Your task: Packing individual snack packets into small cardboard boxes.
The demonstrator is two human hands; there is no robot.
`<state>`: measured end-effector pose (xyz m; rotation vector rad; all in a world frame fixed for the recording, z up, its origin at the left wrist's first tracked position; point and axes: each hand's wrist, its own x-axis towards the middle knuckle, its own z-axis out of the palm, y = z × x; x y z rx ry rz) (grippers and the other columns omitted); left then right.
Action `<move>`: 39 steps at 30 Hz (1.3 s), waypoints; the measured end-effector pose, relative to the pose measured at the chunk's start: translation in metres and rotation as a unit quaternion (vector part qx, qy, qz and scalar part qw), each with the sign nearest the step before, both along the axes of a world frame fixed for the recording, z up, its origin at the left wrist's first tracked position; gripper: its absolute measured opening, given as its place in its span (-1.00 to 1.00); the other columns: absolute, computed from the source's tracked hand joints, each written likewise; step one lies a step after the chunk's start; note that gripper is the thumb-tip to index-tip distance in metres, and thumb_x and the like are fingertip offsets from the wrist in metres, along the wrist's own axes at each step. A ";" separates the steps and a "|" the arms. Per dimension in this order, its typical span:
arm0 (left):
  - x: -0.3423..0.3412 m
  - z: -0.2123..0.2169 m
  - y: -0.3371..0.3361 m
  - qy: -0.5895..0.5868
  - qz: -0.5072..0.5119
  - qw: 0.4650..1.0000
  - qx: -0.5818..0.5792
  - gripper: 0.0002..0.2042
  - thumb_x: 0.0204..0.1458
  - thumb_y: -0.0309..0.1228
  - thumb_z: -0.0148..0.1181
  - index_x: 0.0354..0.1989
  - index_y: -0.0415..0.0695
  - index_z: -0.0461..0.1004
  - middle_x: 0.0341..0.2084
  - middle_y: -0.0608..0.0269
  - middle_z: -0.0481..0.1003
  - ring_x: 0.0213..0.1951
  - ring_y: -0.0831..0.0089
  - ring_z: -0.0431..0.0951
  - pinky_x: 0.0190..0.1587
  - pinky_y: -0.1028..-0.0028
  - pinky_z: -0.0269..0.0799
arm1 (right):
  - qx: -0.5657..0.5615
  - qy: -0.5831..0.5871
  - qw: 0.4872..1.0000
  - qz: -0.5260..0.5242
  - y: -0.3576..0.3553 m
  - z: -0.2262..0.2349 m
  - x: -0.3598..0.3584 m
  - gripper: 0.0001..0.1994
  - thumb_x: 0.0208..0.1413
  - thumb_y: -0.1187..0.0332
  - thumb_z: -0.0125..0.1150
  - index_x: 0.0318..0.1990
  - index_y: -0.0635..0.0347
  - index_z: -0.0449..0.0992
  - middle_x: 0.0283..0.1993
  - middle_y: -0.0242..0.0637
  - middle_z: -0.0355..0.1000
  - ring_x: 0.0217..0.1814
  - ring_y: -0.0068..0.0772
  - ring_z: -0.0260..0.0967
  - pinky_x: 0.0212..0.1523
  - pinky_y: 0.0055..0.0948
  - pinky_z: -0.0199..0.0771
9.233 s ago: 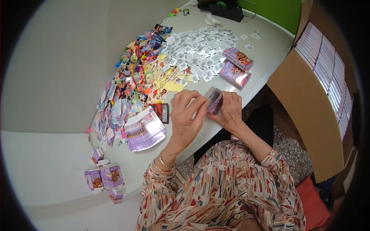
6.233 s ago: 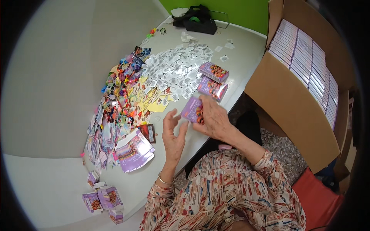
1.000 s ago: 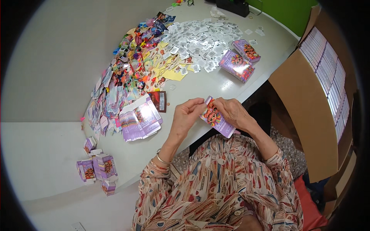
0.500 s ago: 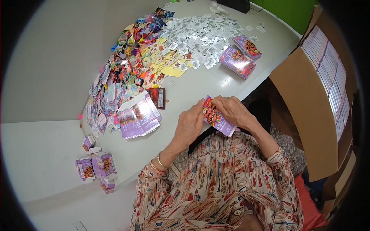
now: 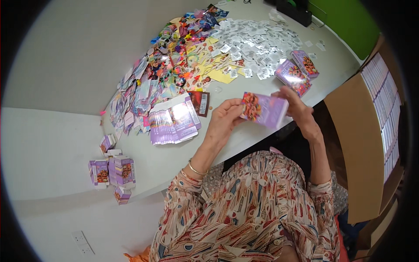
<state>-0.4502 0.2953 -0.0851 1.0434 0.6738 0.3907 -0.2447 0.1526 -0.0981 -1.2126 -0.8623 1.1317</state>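
A small purple carton (image 5: 267,110) with a colourful cartoon picture is up over the table's near edge, lying sideways. My left hand (image 5: 224,120) grips its picture end between thumb and fingers. At the other end is my right hand (image 5: 302,117), fingers apart and slightly blurred, close against the carton's corner; whether it touches cannot be made out. Two purple cartons (image 5: 293,77) of the same kind lie beyond my right hand. Left of my left hand, a fanned stack of flat purple cartons (image 5: 172,126) rests on the table beside a dark picture packet (image 5: 199,103).
Across the table (image 5: 244,137) spread a heap of colourful trinkets (image 5: 174,65) and a pile of small white printed packets (image 5: 257,41). Several purple cartons (image 5: 122,170) stand at the left edge. On the right, a brown cardboard box (image 5: 349,131) holds rows of packed cartons.
The carton has come up from near my lap and turned sideways. My right hand has loosened from its face and shifted to the far end. The view has shifted too.
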 end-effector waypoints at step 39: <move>0.004 0.050 0.034 -0.014 0.021 0.979 0.204 -0.89 0.14 -0.48 0.13 -0.20 -0.17 0.37 -0.41 0.41 0.51 -0.41 0.73 0.44 -0.39 0.72 0.31 | 0.057 0.056 0.997 -0.012 0.043 -0.001 -0.067 -0.65 0.20 0.26 0.15 0.00 0.38 0.45 -0.12 -0.36 0.48 -0.18 -0.67 0.37 -0.15 -0.59 0.39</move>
